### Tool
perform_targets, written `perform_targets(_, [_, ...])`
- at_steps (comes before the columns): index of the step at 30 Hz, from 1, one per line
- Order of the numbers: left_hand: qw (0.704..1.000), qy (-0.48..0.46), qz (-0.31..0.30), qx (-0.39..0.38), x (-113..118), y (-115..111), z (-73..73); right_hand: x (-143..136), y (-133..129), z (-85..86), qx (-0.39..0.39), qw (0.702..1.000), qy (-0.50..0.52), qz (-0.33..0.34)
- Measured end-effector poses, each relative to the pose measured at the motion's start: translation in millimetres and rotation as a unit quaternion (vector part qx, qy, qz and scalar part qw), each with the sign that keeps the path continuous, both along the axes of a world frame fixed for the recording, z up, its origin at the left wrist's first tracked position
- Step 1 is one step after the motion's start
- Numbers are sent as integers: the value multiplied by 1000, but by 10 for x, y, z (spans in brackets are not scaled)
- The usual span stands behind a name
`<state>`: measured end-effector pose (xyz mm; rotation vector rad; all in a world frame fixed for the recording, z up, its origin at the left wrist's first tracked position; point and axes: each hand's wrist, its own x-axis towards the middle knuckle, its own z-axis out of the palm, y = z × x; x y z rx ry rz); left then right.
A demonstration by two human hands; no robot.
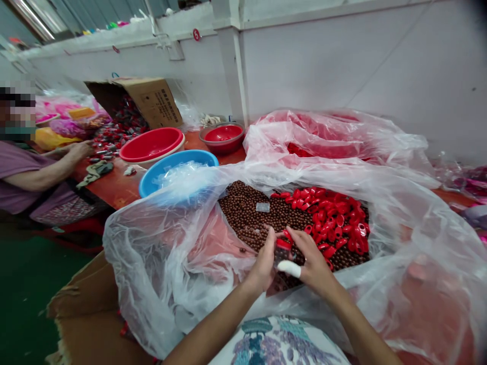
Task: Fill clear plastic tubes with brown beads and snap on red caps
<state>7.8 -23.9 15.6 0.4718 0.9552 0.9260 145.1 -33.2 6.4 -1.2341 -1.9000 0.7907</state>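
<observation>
A small clear container with a red top is held between my two hands above a spread of brown beads. My left hand closes on its left side, fingers and thumb wrapped round it. My right hand, with a white cover on the thumb, pinches a small red cap at the upper right of the container. Below lie many round brown beads. A heap of glossy red caps rests on the beads to the right. Among the beads sits a clear empty case.
Clear plastic sheeting surrounds the beads. To the left stand a blue basin holding clear pieces, a red basin and a smaller bowl. A carton spills red-and-dark items near a co-worker. An open cardboard box is at lower left.
</observation>
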Motion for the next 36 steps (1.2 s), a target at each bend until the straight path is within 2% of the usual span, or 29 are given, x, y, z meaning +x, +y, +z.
perform_targets(4, [999, 18, -26, -30, 34, -9, -88, -46, -61, -25, 45, 993, -106, 26])
perform_targets(10, [991, 62, 76, 94, 50, -27, -114, -77, -51, 9, 92, 976, -195, 10])
perform_targets(13, [981, 114, 93, 127, 36, -27, -130, -101, -46, 10, 120, 966, -228, 4])
perform_targets(19, [971, 159, 49, 169, -4, -120, -208, -147, -97, -50, 136, 962, -235, 12])
perform_targets(22, [961, 191, -10, 201, -85, -98, -240, -142, -148, -96, 144, 966, -213, -1])
perform_targets(25, [914, 285, -71, 280, -245, 146, -235, -144, -214, -170, 131, 973, -189, -16])
perform_targets(28, [815, 463, -33, 348, -415, 592, -204, -180, -295, -247, 100, 979, -177, -1])
perform_targets(30, [749, 554, -41, 361, -488, 902, -207, -213, -349, -277, 72, 980, -186, 13])
perform_targets(33, [736, 570, -74, 357, -531, 1221, -271, -233, -403, -272, 17, 974, -219, 48])
perform_targets(36, [747, 561, -99, 343, -565, 1302, -352, -198, -417, -210, -19, 967, -240, 84])
